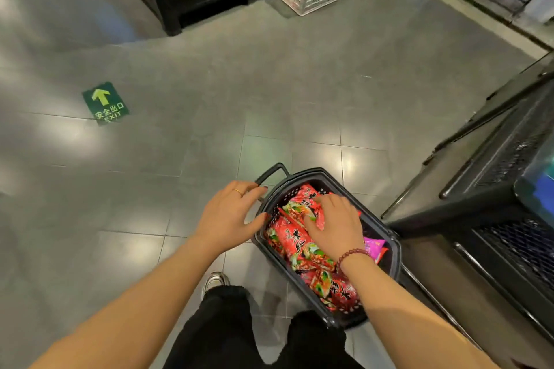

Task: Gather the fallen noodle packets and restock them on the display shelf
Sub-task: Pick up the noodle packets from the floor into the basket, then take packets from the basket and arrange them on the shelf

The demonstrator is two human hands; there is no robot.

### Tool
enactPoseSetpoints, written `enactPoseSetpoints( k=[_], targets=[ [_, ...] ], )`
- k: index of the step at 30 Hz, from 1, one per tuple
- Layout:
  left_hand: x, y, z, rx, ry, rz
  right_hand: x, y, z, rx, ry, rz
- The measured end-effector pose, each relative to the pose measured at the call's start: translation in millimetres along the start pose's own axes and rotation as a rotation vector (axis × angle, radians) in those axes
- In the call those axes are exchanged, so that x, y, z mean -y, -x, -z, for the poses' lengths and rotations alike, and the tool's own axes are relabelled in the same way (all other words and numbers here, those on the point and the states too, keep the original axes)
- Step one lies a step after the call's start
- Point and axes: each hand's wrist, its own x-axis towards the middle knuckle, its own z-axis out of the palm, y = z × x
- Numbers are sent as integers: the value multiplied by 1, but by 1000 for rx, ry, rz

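While my left hand (pixel 230 216) rests loose-fingered on the basket (pixel 396 252) rim, my right hand (pixel 335 222) lies flat on the noodle packets (pixel 295 249) inside; best pinch one edge, not crush.

My left hand (pixel 230 216) rests palm down, fingers spread, at the left rim of the basket (pixel 311 173), thumb touching it. My right hand (pixel 337 223) lies palm down inside the basket. Both forearms bare, extended.
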Motion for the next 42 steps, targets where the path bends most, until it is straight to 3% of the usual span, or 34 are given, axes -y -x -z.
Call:
enactPoseSetpoints(
  k=[9, 22, 30, 35, 42],
  targets=[
    [76, -61, 46, 57, -28, -113, 57, -48, 3, -10, -20, -168],
    [56, -240, 64, 195, -19, -364, 18, -147, 17, -87, -144, -482],
    [17, -353, 53, 336, -57, -733, 7, -161, 27, -193, -198, -855],
    [-13, -405, 41, 516, -92, -1042, 24, -155, 28, -390, -285, -1218],
    [-67, -414, 14, 646, -101, -1348, 62, -120, 22, -583, -325, -1653]
  ],
)
